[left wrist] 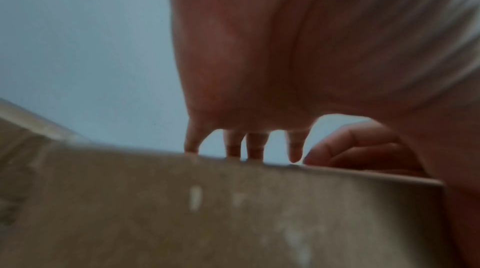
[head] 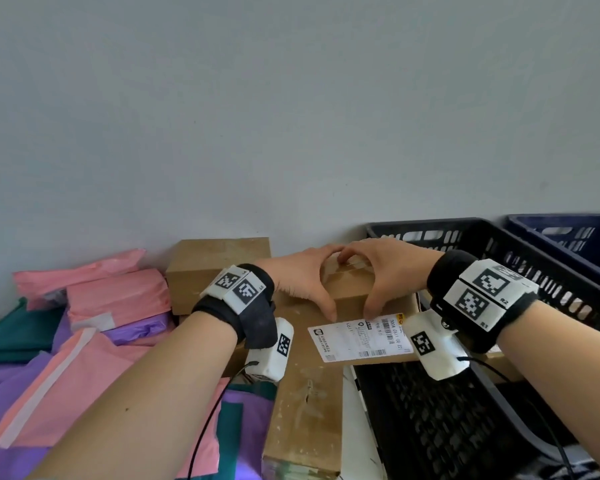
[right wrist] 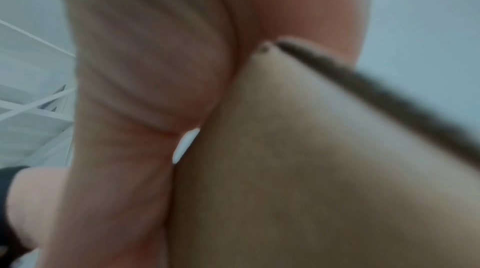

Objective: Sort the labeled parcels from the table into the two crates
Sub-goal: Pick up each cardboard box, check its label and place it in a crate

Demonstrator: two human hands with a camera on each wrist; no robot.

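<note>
A small brown cardboard box sits in the middle of the head view, and both hands grip it. My left hand curls its fingers over the box's far edge and sets its thumb on the near face. My right hand mirrors this from the right. The left wrist view shows the left fingers hooked over the box edge. In the right wrist view the right palm presses a box corner. Under the box lies a large flat carton with a white label. Whether the box is lifted I cannot tell.
A black crate stands right of the hands, and a blue crate stands beyond it. Another brown box sits at the back by the wall. Pink, purple and green mailer bags are heaped on the left.
</note>
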